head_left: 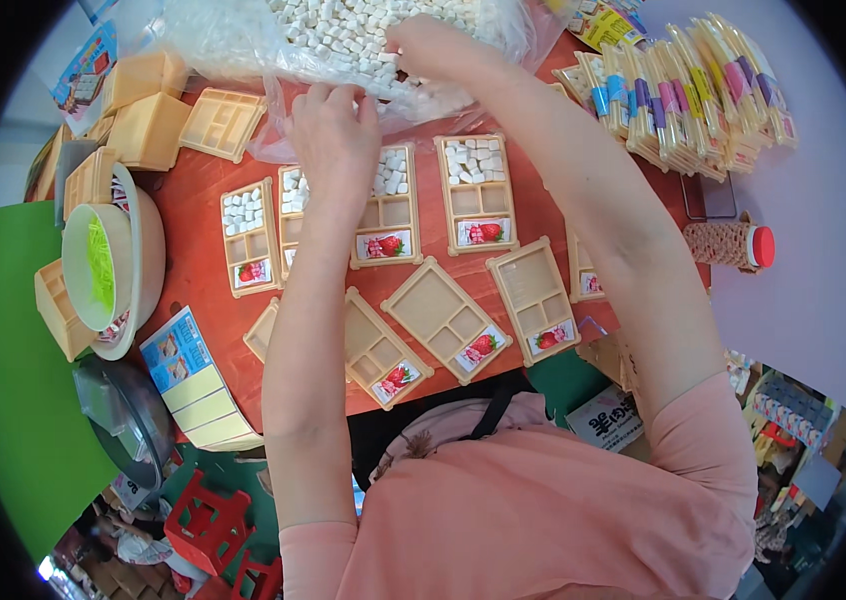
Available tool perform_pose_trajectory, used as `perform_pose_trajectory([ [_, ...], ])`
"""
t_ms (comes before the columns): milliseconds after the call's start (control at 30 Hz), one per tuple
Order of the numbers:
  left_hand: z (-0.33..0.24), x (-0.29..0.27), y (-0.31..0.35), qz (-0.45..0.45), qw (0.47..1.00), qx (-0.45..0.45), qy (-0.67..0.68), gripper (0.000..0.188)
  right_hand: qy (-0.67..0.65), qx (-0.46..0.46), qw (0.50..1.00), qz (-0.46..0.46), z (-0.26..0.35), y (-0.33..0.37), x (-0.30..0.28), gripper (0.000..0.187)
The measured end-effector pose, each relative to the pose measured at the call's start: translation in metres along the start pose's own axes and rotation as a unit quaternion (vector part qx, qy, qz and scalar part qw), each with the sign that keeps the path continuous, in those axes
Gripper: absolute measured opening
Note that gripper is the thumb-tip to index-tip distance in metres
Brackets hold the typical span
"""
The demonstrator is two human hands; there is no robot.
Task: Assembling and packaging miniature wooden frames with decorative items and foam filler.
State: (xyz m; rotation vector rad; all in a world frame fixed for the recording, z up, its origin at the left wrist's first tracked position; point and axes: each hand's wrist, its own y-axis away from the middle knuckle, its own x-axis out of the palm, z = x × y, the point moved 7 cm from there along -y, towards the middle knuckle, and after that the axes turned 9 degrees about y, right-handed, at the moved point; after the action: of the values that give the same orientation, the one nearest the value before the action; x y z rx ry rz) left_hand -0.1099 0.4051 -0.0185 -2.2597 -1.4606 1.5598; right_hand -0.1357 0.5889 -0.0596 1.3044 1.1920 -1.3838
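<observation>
A clear plastic bag (213, 60) lies spread at the far side, heaped with small white marshmallow-like pieces (338, 30). My right hand (430, 50) reaches into the heap, its fingers curled down among the pieces; what they hold is hidden. At the bag's near edge, my left hand (331, 125) is bent with closed fingers, and their grip cannot be made out. Below stands a row of tan compartment trays (476, 195) with white pieces in the large section and a strawberry-printed packet (486, 233) in a small one. Nearer trays (448, 318) hold only packets.
Stacked tan trays (148, 130) and a white tub with a green-filled bowl (103, 265) stand at left, above a printed card sheet (198, 375). Bundles of wrapped colourful sticks (683, 95) lie at far right, near a red-lidded jar (733, 246). Red stools (208, 520) stand below.
</observation>
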Motion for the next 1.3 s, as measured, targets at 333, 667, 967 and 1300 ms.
perform_pose_trajectory([
  [333,-0.046,0.009,0.026,0.001,0.99,0.131,0.057,0.022,-0.28,-0.057,0.953,-0.095,-0.05,0.103,-0.094,0.047],
  [667,-0.096,0.023,0.039,0.004,0.985,0.162,0.057,0.017,-0.062,0.078,0.992,-0.073,-0.077,0.173,-0.031,0.022],
  [967,-0.162,0.073,0.08,0.117,0.953,0.241,0.143,0.017,-0.1,0.065,0.992,-0.037,-0.074,0.175,-0.035,0.028],
  [1300,-0.16,0.074,0.087,0.161,0.958,0.203,0.122,0.017,-0.079,0.002,0.995,-0.057,-0.074,0.178,-0.053,0.02],
])
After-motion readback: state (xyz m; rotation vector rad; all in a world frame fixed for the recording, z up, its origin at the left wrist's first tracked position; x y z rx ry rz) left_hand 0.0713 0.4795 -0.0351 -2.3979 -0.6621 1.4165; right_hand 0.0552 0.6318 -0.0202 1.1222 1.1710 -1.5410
